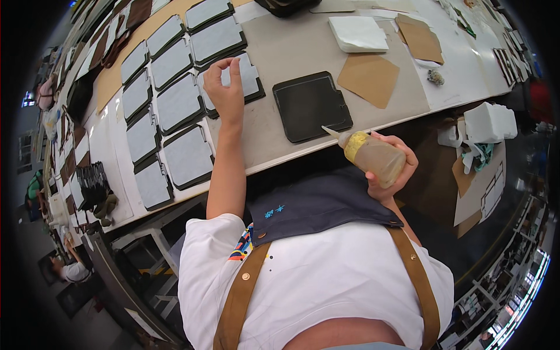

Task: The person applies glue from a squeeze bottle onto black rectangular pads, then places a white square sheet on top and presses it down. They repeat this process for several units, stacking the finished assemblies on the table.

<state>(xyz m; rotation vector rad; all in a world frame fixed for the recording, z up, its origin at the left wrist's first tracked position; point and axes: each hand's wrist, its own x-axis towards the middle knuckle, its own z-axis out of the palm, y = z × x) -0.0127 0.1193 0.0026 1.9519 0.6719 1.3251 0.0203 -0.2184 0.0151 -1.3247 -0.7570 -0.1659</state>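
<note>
My right hand (402,169) is wrapped round a translucent squeeze bottle (379,158) with a yellow band and a thin pointed nozzle. The bottle leans left, and its tip lies over the near edge of a flat black panel (312,108) on the table. Whether the tip touches the panel cannot be told. To the left, my left hand (224,90) is raised over a pale-faced panel (248,79), with fingers curled and the tips near the thumb. Anything pinched there is too small to make out. More pale panels with black edges (178,105) lie in overlapping rows beside it.
Right of the black panel lie a brown paper sheet (368,79) and a stack of white sheets (357,34). A dark object (289,4) stands at the far edge. Below the table's right side are a white bundle (490,121) and cardboard (481,186).
</note>
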